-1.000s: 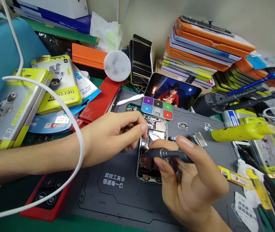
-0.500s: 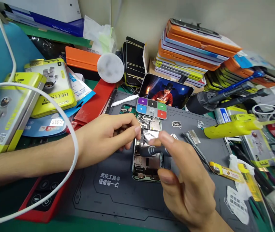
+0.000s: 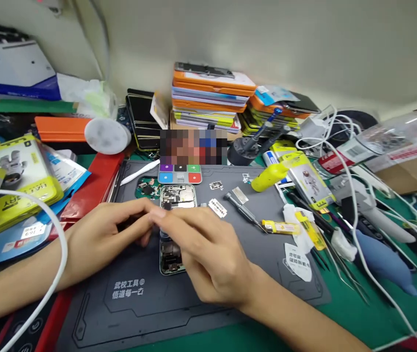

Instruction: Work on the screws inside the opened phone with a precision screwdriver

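Note:
An opened phone (image 3: 178, 194) with bare internal parts lies on the dark grey mat (image 3: 150, 313). At its left edge is my left hand (image 3: 111, 232), thumb and forefinger pinched together; whatever is between them is hidden. My right hand (image 3: 208, 249) reaches over the phone from the right, its fingers closed round a grey screwdriver (image 3: 164, 234) that is mostly covered. The fingertips of both hands meet above the phone. Just behind the phone stands a holder with coloured squares (image 3: 180, 175), bearing a pixelated screen.
A circuit board (image 3: 148, 187) and white stick (image 3: 138, 172) lie behind my left hand. To the right are a razor blade (image 3: 218, 208), another screwdriver (image 3: 243, 210) and a yellow bottle (image 3: 269, 177). Battery boxes (image 3: 13, 181) stand left. A white cable (image 3: 59, 244) crosses my left forearm.
The view has swung right, so the scene sits further left. My right hand has moved in to meet my left fingertips, palm turned down, covering more of the screwdriver and phone.

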Tool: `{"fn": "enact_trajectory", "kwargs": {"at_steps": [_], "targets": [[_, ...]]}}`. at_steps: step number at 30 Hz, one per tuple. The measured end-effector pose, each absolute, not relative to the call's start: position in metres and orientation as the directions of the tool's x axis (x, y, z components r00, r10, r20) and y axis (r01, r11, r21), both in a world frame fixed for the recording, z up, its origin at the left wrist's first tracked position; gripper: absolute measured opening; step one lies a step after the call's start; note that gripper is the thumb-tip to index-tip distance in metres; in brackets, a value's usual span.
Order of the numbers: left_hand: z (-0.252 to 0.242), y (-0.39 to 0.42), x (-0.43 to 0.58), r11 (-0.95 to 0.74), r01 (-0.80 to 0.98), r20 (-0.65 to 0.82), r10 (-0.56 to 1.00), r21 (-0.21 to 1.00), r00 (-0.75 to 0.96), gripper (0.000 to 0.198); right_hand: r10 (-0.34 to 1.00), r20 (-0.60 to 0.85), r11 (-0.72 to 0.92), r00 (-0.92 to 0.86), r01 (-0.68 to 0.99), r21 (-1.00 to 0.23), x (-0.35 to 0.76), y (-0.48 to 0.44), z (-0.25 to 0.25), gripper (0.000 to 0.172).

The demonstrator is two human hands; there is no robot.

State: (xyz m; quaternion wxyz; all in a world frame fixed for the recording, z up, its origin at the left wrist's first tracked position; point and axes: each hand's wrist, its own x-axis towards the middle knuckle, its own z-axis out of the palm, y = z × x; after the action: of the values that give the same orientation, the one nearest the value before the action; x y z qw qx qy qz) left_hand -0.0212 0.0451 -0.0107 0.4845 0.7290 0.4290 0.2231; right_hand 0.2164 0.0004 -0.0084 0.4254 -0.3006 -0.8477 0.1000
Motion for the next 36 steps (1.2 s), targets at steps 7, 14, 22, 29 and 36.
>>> {"fn": "enact_trajectory", "kwargs": {"at_steps": [7,14,22,29,36], "targets": [[-0.018,0.048,-0.023,-0.248,0.463,-0.096,0.793,0.851,0.601,0.034,0.551,0.704,0.816,-0.448,0.465,-0.343,0.212,-0.003,-0.013,0.047],[-0.023,0.054,-0.025,-0.323,0.454,-0.063,0.755,0.830,0.653,0.038,0.566,0.687,0.807,-0.456,0.475,-0.350,0.216,-0.004,-0.016,0.051],[-0.025,0.053,-0.026,-0.309,0.466,-0.088,0.751,0.829,0.654,0.033,0.565,0.657,0.816,-0.498,0.452,-0.359,0.219,-0.003,-0.016,0.058],[-0.019,0.054,-0.024,-0.321,0.482,-0.082,0.760,0.815,0.645,0.045,0.550,0.651,0.832,-0.523,0.411,-0.373,0.218,-0.002,-0.020,0.062],[-0.018,0.054,-0.022,-0.404,0.494,-0.041,0.741,0.770,0.670,0.038,0.623,0.639,0.782,-0.451,0.376,-0.497,0.216,-0.004,-0.027,0.069]]}}
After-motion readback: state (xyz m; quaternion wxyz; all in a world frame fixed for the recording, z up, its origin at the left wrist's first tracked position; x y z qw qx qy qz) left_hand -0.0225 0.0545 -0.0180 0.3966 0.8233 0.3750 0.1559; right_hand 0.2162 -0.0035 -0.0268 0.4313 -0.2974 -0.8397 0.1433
